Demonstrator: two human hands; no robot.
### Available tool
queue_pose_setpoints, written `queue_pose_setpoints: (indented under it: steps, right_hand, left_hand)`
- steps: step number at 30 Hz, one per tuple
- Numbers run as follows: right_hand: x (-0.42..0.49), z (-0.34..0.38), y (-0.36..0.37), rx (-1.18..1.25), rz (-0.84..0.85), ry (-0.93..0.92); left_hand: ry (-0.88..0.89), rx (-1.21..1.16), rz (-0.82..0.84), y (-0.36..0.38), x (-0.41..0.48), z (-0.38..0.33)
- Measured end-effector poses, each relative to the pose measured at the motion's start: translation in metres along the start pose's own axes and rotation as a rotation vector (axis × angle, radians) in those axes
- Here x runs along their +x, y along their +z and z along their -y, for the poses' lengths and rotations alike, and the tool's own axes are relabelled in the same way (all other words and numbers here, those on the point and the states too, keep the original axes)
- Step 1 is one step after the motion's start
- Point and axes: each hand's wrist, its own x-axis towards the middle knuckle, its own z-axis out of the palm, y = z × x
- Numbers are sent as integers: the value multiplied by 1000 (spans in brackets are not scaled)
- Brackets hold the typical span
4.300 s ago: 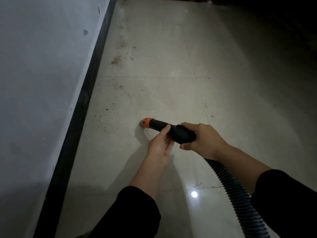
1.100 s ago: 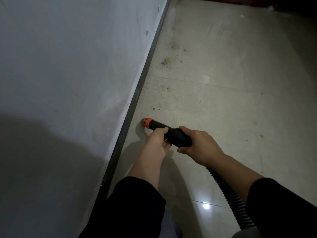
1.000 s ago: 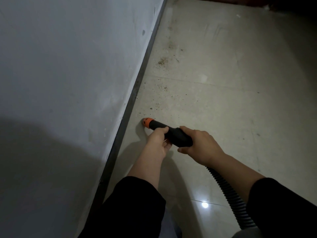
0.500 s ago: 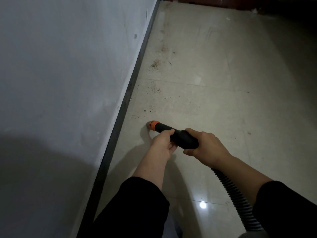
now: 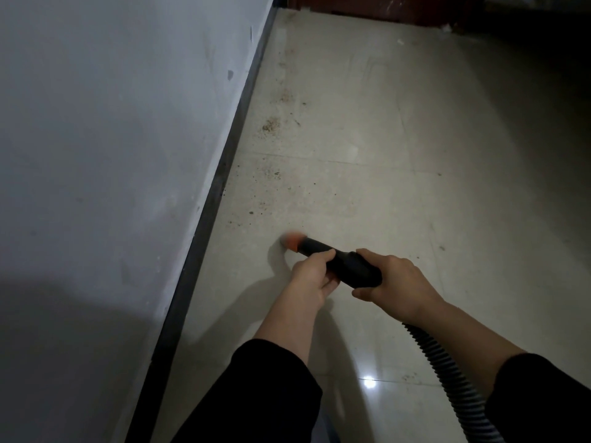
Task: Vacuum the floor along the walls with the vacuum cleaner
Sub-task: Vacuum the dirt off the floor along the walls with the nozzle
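Vacuum nozzle (image 5: 332, 259), orange tip blurred, sits low on the floor (image 5: 367, 187) ahead of the fingers; left hand (image 5: 311, 276) and right hand (image 5: 395, 282), 2 in all, are curled tight around it. Risk: tip drifts off the baseboard (image 5: 224, 174), missing debris (image 5: 270, 126) farther ahead. Hose (image 5: 447, 372) cut off; vacuum body unseen.

The vacuum nozzle (image 5: 332, 259) is a black tube with an orange tip (image 5: 292, 241), blurred, lying low and pointing left toward the dark baseboard (image 5: 220, 183) but apart from it. A ribbed grey hose (image 5: 447, 369) trails from its rear toward the lower right. Brown crumbs and dust (image 5: 271, 126) lie scattered on the pale tiled floor (image 5: 383, 139) along the wall (image 5: 112, 123) ahead
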Motion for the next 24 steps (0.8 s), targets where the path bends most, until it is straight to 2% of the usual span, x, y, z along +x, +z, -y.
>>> queue_pose_setpoints:
  steps: [10, 24]
  right_hand:
    - [4, -29, -15, 38, -18, 26]
    - [32, -63, -28, 86, -31, 15]
  left_hand:
    - [23, 37, 22, 34, 7, 10]
    - [53, 61, -68, 83, 9, 0]
